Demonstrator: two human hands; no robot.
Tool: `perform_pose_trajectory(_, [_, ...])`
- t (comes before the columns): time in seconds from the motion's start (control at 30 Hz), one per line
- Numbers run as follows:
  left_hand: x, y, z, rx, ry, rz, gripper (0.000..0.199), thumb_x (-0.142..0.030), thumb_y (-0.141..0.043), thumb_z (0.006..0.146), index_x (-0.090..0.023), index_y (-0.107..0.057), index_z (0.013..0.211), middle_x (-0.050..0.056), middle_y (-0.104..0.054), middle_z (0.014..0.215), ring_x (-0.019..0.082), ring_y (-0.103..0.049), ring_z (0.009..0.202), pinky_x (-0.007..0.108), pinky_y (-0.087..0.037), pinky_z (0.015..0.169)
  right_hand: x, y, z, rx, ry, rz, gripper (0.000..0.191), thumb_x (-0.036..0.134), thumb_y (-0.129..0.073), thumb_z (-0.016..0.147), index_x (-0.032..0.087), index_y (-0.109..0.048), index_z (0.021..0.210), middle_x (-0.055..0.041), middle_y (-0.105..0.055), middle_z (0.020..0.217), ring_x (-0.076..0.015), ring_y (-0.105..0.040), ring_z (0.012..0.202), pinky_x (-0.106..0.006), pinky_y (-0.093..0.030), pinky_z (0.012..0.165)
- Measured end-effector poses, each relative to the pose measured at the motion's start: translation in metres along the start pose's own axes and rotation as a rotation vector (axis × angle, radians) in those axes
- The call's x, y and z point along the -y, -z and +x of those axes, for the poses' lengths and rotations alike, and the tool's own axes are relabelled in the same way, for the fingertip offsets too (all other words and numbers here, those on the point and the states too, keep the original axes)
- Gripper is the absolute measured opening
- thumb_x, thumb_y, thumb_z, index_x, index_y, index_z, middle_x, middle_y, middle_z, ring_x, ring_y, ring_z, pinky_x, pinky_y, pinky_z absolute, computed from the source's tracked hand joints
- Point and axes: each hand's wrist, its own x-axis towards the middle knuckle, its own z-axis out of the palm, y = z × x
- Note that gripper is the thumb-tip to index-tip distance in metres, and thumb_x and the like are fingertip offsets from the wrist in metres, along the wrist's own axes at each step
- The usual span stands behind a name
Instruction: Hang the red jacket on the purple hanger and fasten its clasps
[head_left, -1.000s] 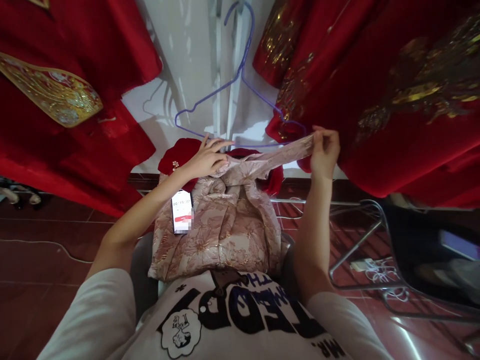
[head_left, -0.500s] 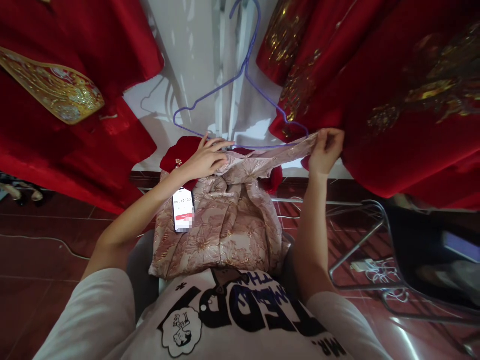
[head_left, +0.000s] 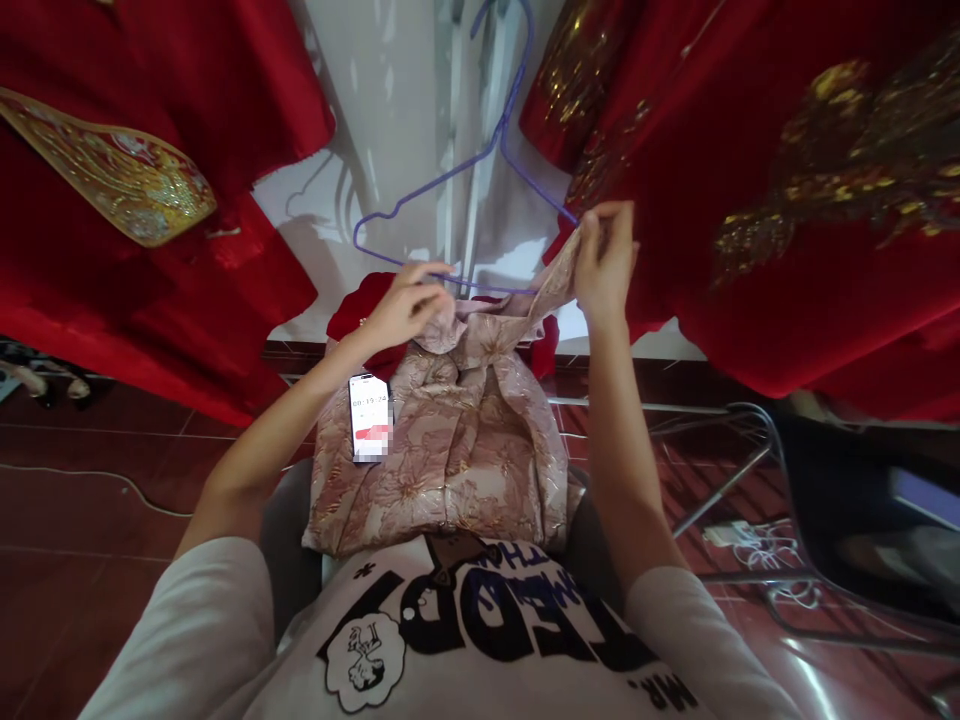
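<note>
Left hand (head_left: 409,312): curled by cloth (head_left: 472,480), grip unclear
Right hand (head_left: 606,262): pinching cloth
Hanger (head_left: 501,128): partly behind cloth
Phone (head_left: 369,415): atop cloth

From my remote post I see the garment (head_left: 487,470) on the lap (head_left: 289,530), nearer than the grip, its top edge running between left hand (head_left: 409,310) and right hand (head_left: 606,264). The hanger (head_left: 503,128) is behind; the phone (head_left: 367,405) lies on the garment. Right of the grip stands 1 chair (head_left: 814,465).
</note>
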Motion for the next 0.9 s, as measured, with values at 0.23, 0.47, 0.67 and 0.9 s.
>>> perform_pose_trajectory(0.23, [0.1,0.032,-0.036,-0.795,0.474,0.18,0.037,-0.048,-0.053,0.106,-0.02,-0.068,0.087,0.009,-0.063,0.097,0.028,-0.066,0.107,0.051,-0.049,0.111,-0.014,0.001,0.006,0.0,0.042,0.044,0.042,0.062,-0.034,0.105,0.025,-0.054,0.11,-0.0066,-0.062,0.105,-0.025,-0.064,0.107,-0.053,-0.044,0.107])
perform_pose_trajectory(0.47, [0.154,0.033,-0.049,-0.739,0.545,0.026,0.056,-0.074,-0.057,0.095,-0.02,-0.068,0.084,0.009,-0.063,0.089,0.028,-0.067,0.099,0.049,-0.053,0.105,-0.005,0.007,0.004,0.022,0.012,0.034,0.048,0.068,-0.031,0.105,0.028,-0.055,0.111,-0.0079,-0.065,0.11,-0.0277,-0.063,0.115,-0.054,-0.045,0.108])
perform_pose_trajectory(0.67, [0.132,0.051,-0.003,-0.647,0.388,-0.022,0.05,-0.072,-0.059,0.095,-0.024,-0.067,0.085,0.009,-0.066,0.097,0.029,-0.065,0.108,0.05,-0.052,0.107,0.0,0.005,0.002,-0.015,0.062,0.068,0.044,0.067,-0.036,0.103,0.026,-0.054,0.104,-0.007,-0.063,0.1,-0.0271,-0.065,0.102,-0.052,-0.048,0.102])
perform_pose_trajectory(0.9, [0.081,0.061,0.031,-0.329,0.205,-0.077,0.043,-0.068,-0.062,0.095,-0.025,-0.066,0.095,0.008,-0.067,0.097,0.031,-0.065,0.11,0.054,-0.05,0.11,-0.012,0.0,0.003,-0.032,0.051,0.101,0.042,0.062,-0.039,0.103,0.025,-0.059,0.105,-0.0072,-0.063,0.101,-0.0239,-0.065,0.103,-0.046,-0.052,0.097])
